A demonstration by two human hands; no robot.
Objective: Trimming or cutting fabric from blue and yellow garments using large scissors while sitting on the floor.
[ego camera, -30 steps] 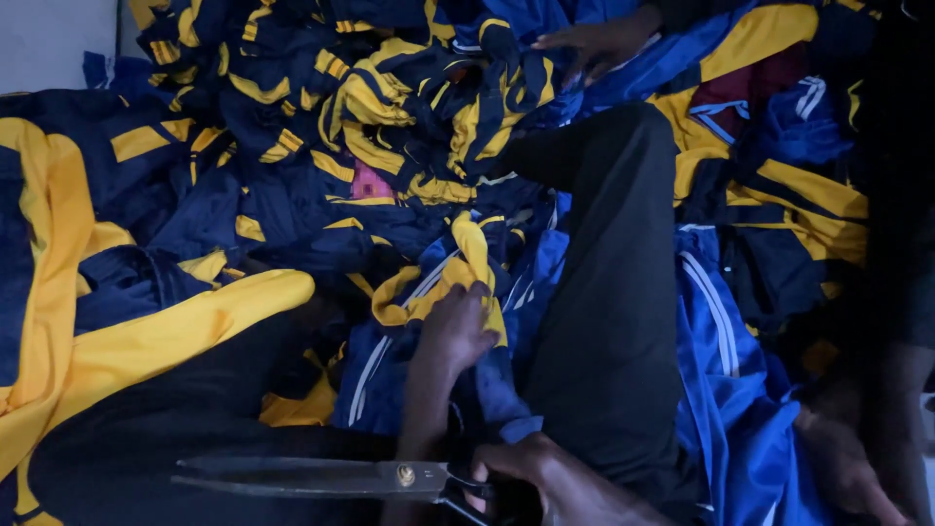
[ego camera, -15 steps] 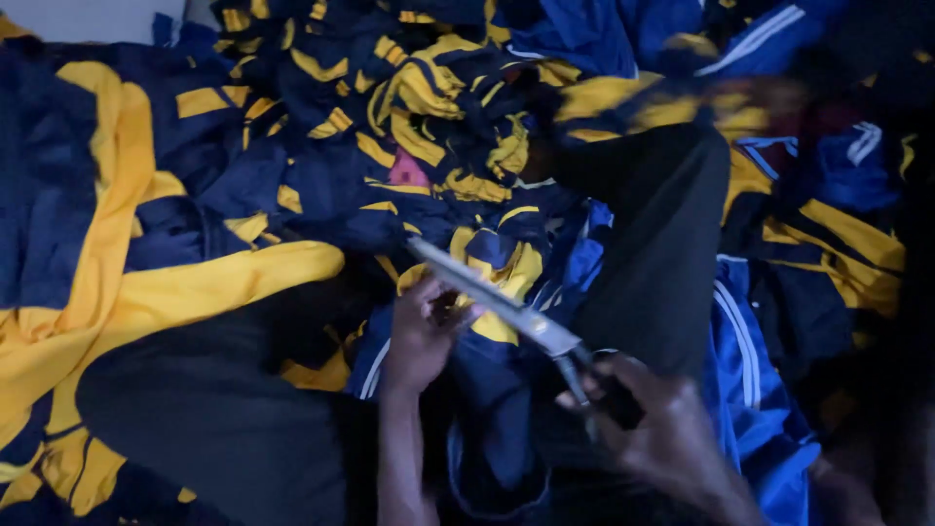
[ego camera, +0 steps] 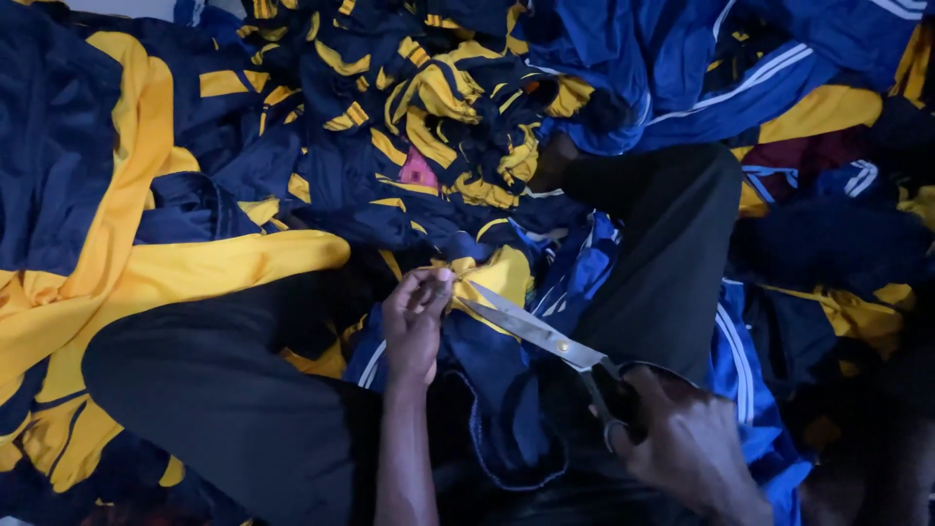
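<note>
Heaped all around the black-trousered legs (ego camera: 672,244): navy and yellow garments (ego camera: 146,253) to their left and beyond them, blue white-striped jackets (ego camera: 740,78) above and to their right, hiding whatever surface lies underneath

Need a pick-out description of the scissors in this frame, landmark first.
Start at the big heap of navy-and-yellow fabric covering the floor, then drop to the yellow scrap pinched by the left hand at centre. The scissors run diagonally from there to the right hand: long silver blades, the only metal among cloth.
</note>
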